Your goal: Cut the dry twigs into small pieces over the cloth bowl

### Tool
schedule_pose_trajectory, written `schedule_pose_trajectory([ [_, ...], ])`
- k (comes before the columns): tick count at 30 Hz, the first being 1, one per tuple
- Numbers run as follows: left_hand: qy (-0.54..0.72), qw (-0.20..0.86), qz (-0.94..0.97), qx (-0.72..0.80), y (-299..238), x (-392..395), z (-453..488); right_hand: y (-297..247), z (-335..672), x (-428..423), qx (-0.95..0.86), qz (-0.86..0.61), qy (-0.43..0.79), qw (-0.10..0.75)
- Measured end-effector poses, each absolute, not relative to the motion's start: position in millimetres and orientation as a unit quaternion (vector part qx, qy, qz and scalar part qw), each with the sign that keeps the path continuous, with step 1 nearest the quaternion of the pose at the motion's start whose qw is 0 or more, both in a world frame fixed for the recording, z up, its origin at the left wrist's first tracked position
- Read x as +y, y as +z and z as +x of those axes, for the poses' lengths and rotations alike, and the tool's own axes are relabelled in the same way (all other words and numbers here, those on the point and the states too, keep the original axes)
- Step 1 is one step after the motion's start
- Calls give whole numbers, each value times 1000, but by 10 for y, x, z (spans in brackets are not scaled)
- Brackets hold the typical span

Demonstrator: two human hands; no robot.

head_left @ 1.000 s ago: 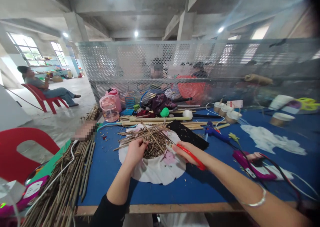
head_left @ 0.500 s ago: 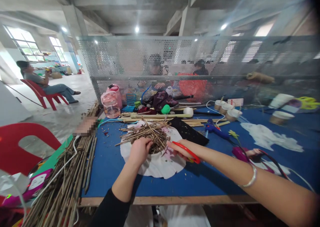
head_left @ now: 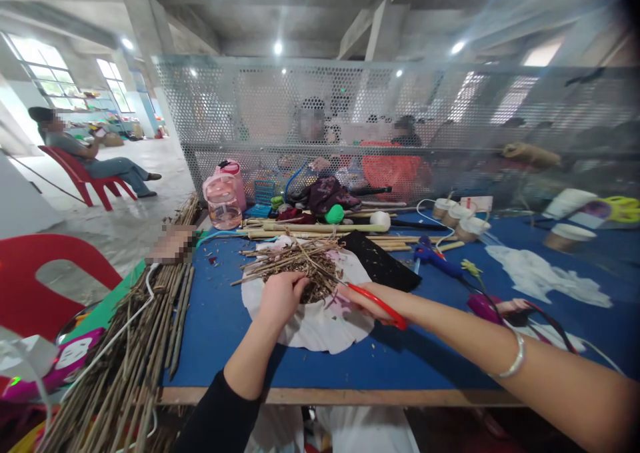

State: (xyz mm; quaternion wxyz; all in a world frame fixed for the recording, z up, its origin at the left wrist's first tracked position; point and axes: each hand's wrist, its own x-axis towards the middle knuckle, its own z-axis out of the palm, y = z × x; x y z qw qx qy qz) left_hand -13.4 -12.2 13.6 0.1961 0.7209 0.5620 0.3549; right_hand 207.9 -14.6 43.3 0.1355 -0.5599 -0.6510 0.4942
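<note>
My left hand (head_left: 281, 294) rests closed on a heap of short cut twigs (head_left: 300, 266) and pinches one thin twig. The heap lies on a white cloth (head_left: 320, 330) spread over the blue table (head_left: 220, 326). My right hand (head_left: 367, 301) grips red-handled scissors (head_left: 377, 298), whose blades point left at the twig beside my left fingers. A silver bangle (head_left: 513, 361) circles my right wrist.
A long bundle of thin sticks (head_left: 130, 360) lies along the table's left edge. Bamboo rods (head_left: 320, 228), a pink bottle (head_left: 223, 196), a blue glue gun (head_left: 435, 256), cups (head_left: 460, 223) and a black cloth (head_left: 380, 263) sit behind. A perforated metal screen (head_left: 400, 120) stands beyond, with people behind it. A red chair (head_left: 45, 286) is at my left.
My left hand has slid a little right and forward into the twig heap. My right hand with the scissors has drawn closer to it. The view has shifted slightly.
</note>
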Motion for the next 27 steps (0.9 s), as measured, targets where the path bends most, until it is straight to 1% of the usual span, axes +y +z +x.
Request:
schedule_pose_trajectory([
  [3, 388, 227, 696, 560, 118, -110, -113, 489, 2057, -179, -611, -583, 525, 107],
  [7, 377, 258, 699, 550, 101, -112, -70, 466, 2000, -179, -618, -603, 493, 107],
  [11, 328, 233, 717, 570, 96, -115, -71, 406, 1989, -146, -622, -630, 459, 76],
  [14, 304, 209, 728, 578, 97, -111, -87, 408, 2010, -144, -655, -622, 426, 54],
  [16, 307, 208, 732, 572, 95, -106, -87, 430, 2022, -156, -669, -618, 410, 49],
  [19, 344, 213, 721, 563, 77, -90, -79, 483, 2027, -184, -676, -617, 401, 45],
  [21, 383, 225, 691, 570, 59, -75, -80, 532, 2025, -210, -658, -627, 415, 38],
  [24, 438, 265, 635, 579, 41, -59, -89, 607, 2028, -263, -592, -643, 485, 28],
  [27, 483, 308, 592, 566, 48, -66, -83, 636, 2035, -312, -570, -618, 541, 24],
])
